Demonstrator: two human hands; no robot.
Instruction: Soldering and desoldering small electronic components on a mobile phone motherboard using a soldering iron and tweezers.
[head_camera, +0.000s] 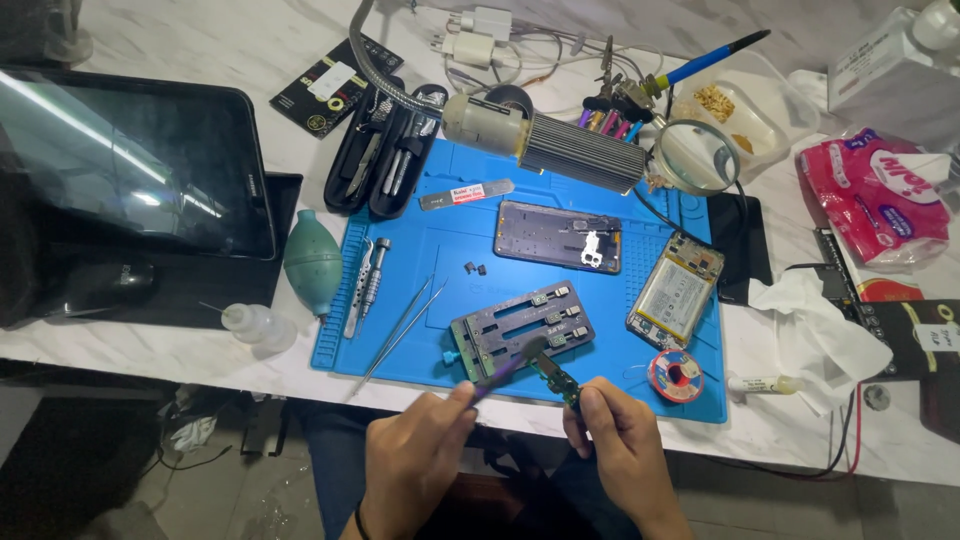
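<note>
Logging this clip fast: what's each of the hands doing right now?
Left hand: closed on a purple-handled brush.
Right hand: closed, pinching a small green circuit board.

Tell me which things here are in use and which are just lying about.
In use: left hand holding a purple-handled brush; right hand holding a small circuit board.
Lying about: tweezers, board holder, opened phone, solder spool, rubber blower.

Tweezers lie on mat, left of holder
</note>
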